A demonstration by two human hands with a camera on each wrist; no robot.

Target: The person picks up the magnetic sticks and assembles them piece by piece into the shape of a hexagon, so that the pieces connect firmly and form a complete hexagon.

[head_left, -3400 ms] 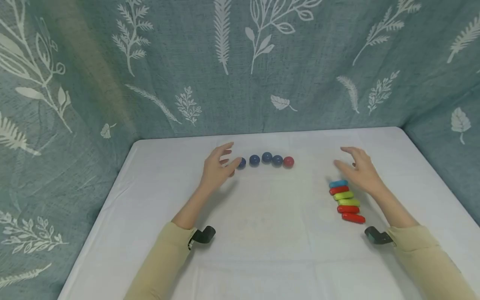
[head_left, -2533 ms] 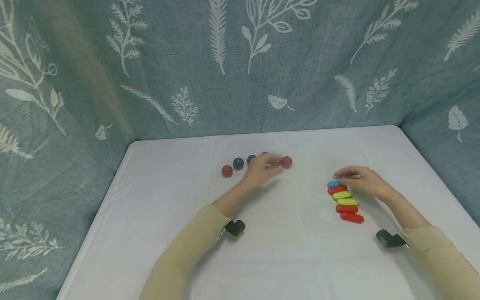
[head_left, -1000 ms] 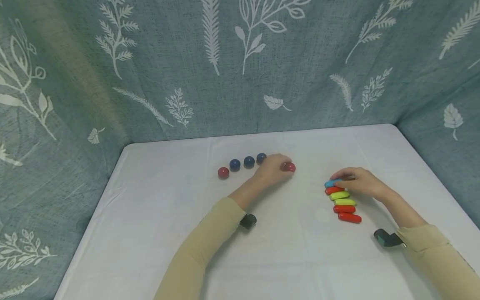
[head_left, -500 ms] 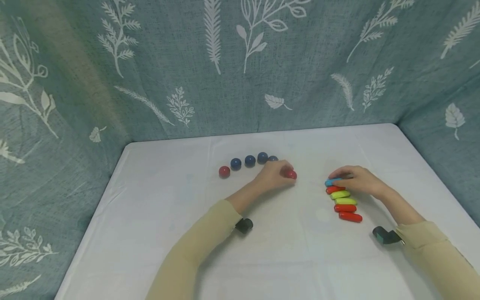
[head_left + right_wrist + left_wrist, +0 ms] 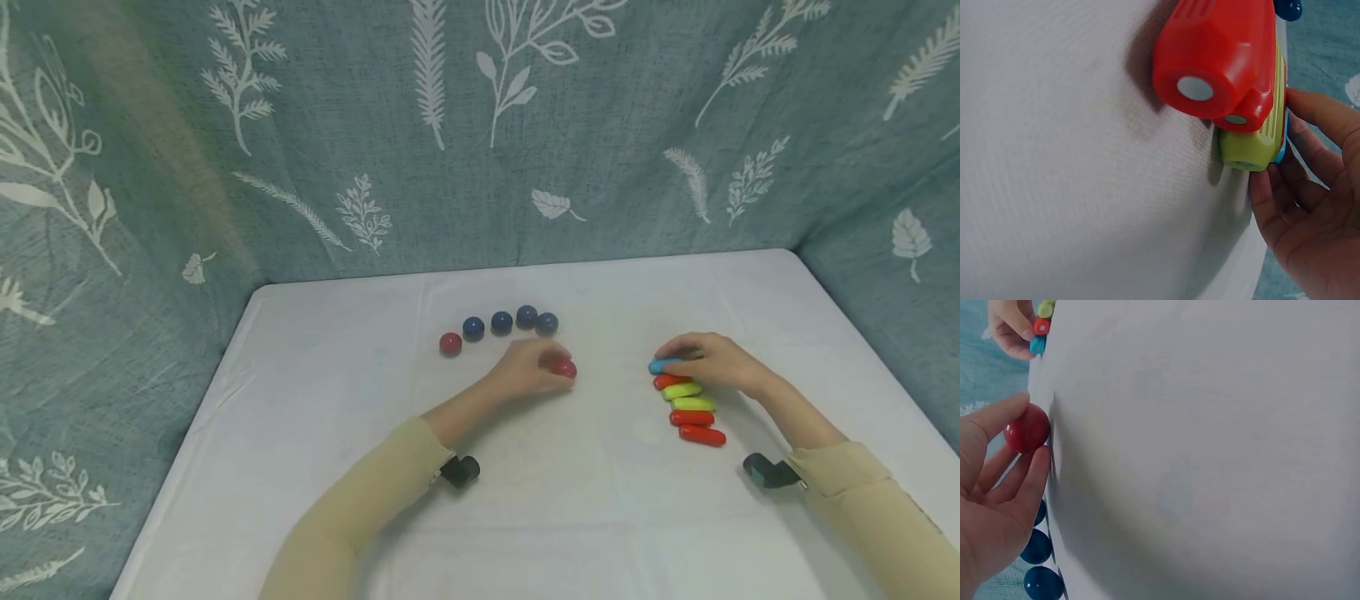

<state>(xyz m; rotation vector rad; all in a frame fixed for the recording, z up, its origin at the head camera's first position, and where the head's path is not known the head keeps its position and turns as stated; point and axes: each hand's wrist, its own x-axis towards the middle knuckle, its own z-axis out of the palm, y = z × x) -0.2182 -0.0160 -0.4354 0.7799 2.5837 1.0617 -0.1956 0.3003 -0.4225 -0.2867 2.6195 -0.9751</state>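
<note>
My left hand (image 5: pixel 525 367) pinches a glossy red ball (image 5: pixel 565 367) between thumb and fingers, just in front of the ball row. In the left wrist view the same red ball (image 5: pixel 1027 429) sits low, close to the cloth; I cannot tell whether it touches. My right hand (image 5: pixel 712 362) pinches a blue stick (image 5: pixel 663 366), which lies at the far end of a column of plastic sticks. Below it come a red stick (image 5: pixel 670 381), two lime sticks (image 5: pixel 681 391) and two more red sticks (image 5: pixel 702 436). White discs show on the stick ends in the right wrist view.
Several dark blue balls (image 5: pixel 502 322) form a curved row behind my left hand, with another red ball (image 5: pixel 451 344) at its left end. White cloth (image 5: pixel 570 492) covers the table. A leaf-patterned teal curtain (image 5: pixel 337 125) hangs behind and at the sides.
My left hand went along the row to its right end, took hold of the red ball there and drew it nearer and leftward. My right hand came down onto the blue stick and gripped it.
</note>
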